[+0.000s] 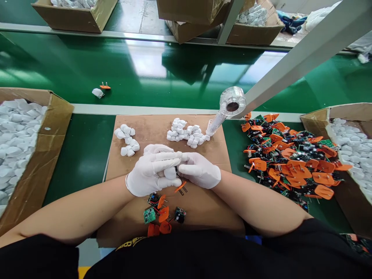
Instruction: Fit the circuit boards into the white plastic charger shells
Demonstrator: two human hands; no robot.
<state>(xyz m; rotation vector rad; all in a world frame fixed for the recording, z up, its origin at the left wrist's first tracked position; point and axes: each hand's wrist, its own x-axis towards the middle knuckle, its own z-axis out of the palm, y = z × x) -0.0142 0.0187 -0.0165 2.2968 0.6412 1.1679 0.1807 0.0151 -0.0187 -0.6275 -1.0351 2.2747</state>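
My gloved left hand (154, 170) is closed around a white plastic housing (170, 173). Against it, my gloved right hand (199, 169) pinches a small dark circuit board, mostly hidden by the fingers. An orange plug plate (180, 186) with two metal pins hangs just below the fingertips. Nearer my body, on the cardboard sheet (151, 126), lie several circuit boards (149, 215) with orange plug plates (164, 214). Beyond my hands sit two clusters of white housings, a small one (127, 139) at left and a larger one (188, 133) in the middle.
Cardboard boxes of white housings stand at left (59, 120) and right (315, 116). Beside the right box is a heap of orange plug plates with boards (296, 170). A clear plastic fan-like thing (232, 101) stands by a slanted metal post (290, 58). More boxes (69, 19) line the far shelf.
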